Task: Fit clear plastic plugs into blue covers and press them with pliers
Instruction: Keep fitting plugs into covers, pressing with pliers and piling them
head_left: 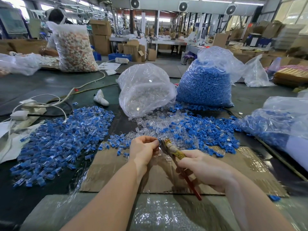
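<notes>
Nearest me, my right hand (202, 169) curls its fingers round the pliers (176, 157), gripping the handles; the tool's long axis runs from lower right to upper left, nose pointing at my left hand (143, 149). That hand's fingers pinch a small blue cover (160, 141) at the nose of the pliers; whether a plug sits in it I cannot tell. Both hands work above a cardboard sheet (106, 167) on the table (41, 84). Beyond, left, lies a heap of assembled blue-and-clear pieces (63, 140); centre and right, loose clear plugs (150, 120) mixed with blue covers (208, 130). Farther off stand a bag of clear plugs (145, 90) and a bag of blue covers (205, 87).
</notes>
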Demonstrator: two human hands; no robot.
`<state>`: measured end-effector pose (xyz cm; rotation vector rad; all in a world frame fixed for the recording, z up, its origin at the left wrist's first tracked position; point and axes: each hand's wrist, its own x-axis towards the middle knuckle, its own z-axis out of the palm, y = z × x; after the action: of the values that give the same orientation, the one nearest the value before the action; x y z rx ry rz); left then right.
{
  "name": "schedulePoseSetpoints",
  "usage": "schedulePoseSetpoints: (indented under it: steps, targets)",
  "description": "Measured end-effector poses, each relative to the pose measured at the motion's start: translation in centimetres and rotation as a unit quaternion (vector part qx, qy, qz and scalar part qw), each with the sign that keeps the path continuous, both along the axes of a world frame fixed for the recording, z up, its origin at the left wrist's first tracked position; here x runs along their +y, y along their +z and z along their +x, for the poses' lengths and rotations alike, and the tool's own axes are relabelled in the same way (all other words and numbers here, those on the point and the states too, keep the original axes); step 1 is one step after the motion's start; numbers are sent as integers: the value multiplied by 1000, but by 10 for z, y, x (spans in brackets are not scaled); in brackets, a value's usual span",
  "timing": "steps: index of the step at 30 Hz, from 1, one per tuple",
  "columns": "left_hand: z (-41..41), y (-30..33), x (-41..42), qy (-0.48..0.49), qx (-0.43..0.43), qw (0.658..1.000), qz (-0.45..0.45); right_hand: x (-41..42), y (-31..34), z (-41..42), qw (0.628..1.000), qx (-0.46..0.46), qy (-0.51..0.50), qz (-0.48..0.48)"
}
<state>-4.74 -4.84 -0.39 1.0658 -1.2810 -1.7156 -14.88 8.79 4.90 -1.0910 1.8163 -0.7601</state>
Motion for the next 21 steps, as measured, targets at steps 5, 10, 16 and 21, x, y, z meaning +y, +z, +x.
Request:
schedulePoseSetpoints:
  steps: [5, 10, 16, 21]
  targets:
    - [0, 0, 2, 18, 0, 1000, -1, -4, -5, 4, 999, 25, 0, -24]
    - [1, 1, 4, 23, 1, 1000, -1, -2, -8, 5, 997, 51, -17, -63]
    - [12, 1, -6, 75, -105, 981, -147, -2, -24, 1, 975, 140, -96, -144]
    - [42, -5, -28, 152, -312, 880, -324, 4, -35, -23, 922, 299, -225, -98]
